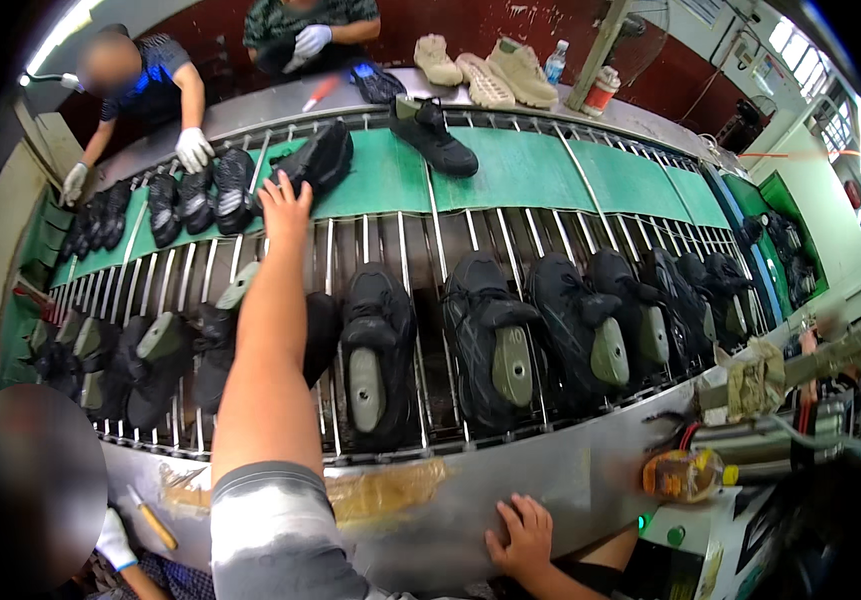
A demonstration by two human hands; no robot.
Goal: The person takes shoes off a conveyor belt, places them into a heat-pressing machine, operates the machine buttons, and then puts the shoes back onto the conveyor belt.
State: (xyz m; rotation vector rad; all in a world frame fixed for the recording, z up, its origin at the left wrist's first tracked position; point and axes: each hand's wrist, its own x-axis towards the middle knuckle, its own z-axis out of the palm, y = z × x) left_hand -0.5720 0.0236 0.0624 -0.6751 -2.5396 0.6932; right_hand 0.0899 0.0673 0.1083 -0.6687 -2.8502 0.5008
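Observation:
My left hand (pixel 286 204) reaches across the conveyor with its fingers spread, at the near edge of a black shoe (pixel 322 160) that lies tilted on the green belt (pixel 525 165). Whether the fingertips press on that shoe I cannot tell. Right of it, another black shoe (pixel 435 140) stands on the belt with a shoe last in it. Nearer to me, a row of black shoes on grey-green lasts (pixel 511 368) lies across the metal rollers; my forearm hides part of it. My right hand (pixel 523 535) lies on the metal front ledge (pixel 400 535), fingers apart and holding nothing.
Across the conveyor, a co-worker's white-gloved hand (pixel 193 150) is by several black shoes (pixel 197 200). Beige boots (pixel 520 75) and a water bottle (pixel 556 62) stand behind. A wooden-handled tool (pixel 155 520) lies at lower left, an amber bottle (pixel 683 475) at right.

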